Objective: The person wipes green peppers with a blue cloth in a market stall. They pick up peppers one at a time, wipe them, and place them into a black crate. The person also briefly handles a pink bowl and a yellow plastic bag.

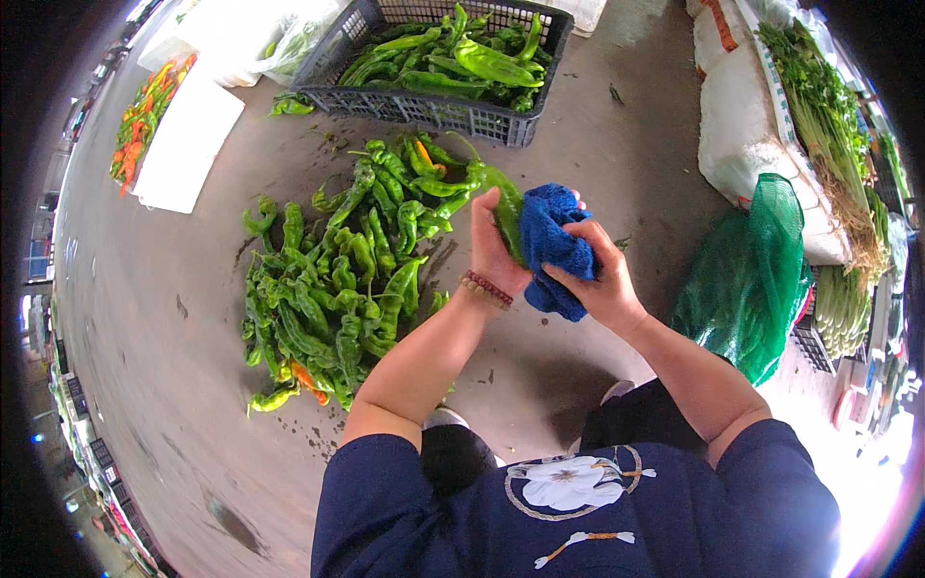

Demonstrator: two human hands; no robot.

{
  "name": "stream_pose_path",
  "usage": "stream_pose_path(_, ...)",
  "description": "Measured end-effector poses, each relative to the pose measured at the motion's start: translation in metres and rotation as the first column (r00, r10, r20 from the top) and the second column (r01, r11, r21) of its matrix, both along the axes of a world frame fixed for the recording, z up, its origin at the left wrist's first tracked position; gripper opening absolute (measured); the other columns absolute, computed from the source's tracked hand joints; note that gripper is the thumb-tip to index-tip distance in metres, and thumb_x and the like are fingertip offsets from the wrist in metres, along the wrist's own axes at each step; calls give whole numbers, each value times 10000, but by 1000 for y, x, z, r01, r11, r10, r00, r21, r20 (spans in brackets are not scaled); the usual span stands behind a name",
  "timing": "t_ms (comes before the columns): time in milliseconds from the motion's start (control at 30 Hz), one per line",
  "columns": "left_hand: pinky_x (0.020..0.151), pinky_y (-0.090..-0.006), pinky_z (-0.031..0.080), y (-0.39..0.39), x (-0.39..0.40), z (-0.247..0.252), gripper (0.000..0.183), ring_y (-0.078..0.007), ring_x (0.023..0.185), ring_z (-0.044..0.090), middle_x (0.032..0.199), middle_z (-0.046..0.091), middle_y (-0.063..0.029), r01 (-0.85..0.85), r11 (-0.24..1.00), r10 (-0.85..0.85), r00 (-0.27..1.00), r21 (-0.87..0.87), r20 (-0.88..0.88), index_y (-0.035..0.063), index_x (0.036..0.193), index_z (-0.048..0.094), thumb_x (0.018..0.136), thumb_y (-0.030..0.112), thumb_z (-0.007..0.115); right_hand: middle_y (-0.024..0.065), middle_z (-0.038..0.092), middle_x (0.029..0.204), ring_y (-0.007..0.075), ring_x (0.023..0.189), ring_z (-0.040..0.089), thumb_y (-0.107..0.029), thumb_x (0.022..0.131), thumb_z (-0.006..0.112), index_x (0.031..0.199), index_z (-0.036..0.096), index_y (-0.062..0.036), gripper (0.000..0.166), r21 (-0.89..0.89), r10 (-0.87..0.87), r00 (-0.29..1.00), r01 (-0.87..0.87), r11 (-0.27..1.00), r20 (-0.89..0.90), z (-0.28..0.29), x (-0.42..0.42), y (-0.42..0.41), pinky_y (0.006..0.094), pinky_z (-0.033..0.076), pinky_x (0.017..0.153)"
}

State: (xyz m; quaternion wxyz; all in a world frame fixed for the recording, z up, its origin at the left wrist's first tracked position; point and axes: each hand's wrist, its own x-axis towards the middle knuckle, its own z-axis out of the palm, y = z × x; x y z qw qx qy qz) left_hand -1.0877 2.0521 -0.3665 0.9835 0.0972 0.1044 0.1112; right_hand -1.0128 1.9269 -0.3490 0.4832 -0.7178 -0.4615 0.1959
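A long green pepper (501,196) lies in my left hand (488,242), its stem end pointing up and away from me. My right hand (603,271) grips a bunched blue cloth (553,235) pressed against the pepper's right side. Some fingertips show behind the cloth, mostly hidden by it. Left of my hands, a loose pile of green peppers (347,289) covers the floor, with a few orange ones among them. Beyond my hands stands a black plastic crate (433,112) filled with green peppers (455,65).
A green mesh bag (751,289) slumps at my right, beside white sacks (737,137) topped with leafy green vegetables (824,123). Far left, a white box or board (191,144) stands against red and green peppers (148,119). A clear plastic bag (300,47) sits left of the crate.
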Motion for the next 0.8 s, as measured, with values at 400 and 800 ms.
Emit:
stream_pose_path(400,819,-532,426,176,64,-4,881,-365,1010,497,1149,466,-226,-400,870,446,888,288,-115,26,1261,312,753,745,334,16,585,763,60,708,523,-143,779,679,960,520,-50,259,-182,-227,932,180,967,-281,-20,2,-10,231,463,618)
stream_pose_path(800,604,-344,495,134,-132,-105,471,-231,678,607,831,630,-89,886,-421,124,268,194,-955,68,947,631,775,497,546,27,601,804,72,704,543,-131,766,686,997,532,-41,291,-278,-147,927,48,959,-346,-18,-7,-4,234,476,643)
